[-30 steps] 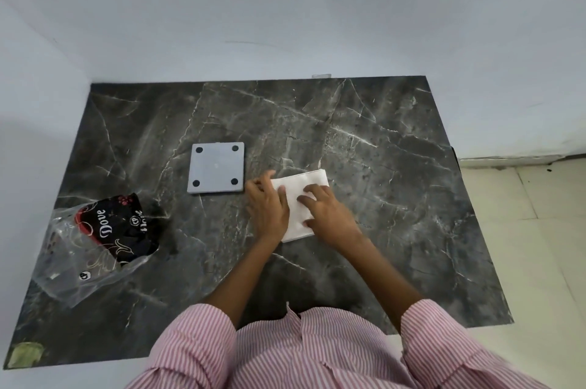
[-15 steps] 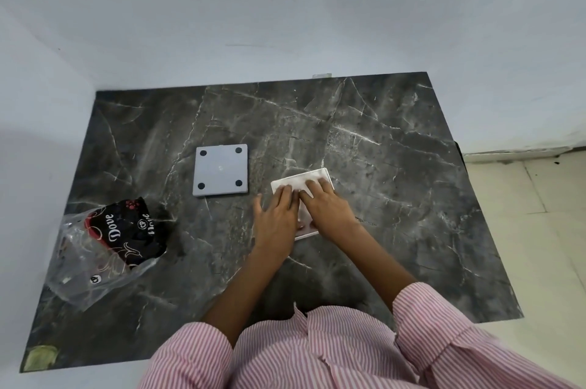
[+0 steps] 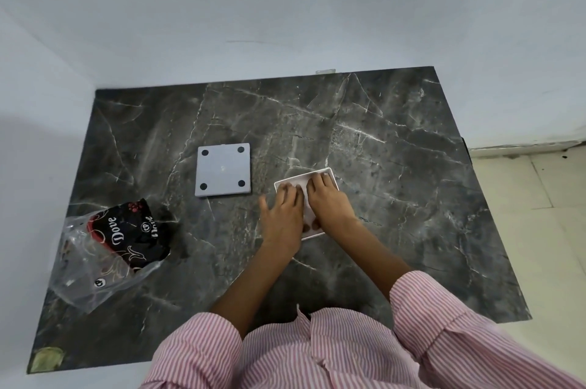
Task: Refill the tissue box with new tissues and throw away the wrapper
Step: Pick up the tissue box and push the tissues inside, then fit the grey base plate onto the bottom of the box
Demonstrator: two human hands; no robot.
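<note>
Both sets of fingers lie flat and close together, palms down, pressing on the white folded tissue stack (image 3: 309, 195), gripping nothing. The left hand (image 3: 282, 214) covers the stack's left half with its thumb splayed out over the dark veined marble tabletop (image 3: 396, 166); the right hand (image 3: 328, 201) covers the right half. A second ago the tissues lay loose and bare under the hands; now a thin white rim frames them, so the stack appears pushed down into the shallow white square tissue box (image 3: 333, 174), which I judge means the filling is nearly complete. Left of the box and apart from it lies the grey square panel with four black feet (image 3: 223, 170), likely the box's other half, not yet fitted. Further left and nearer the person, the clear crumpled plastic wrapper with black Dove print (image 3: 114, 246) awaits disposal
</note>
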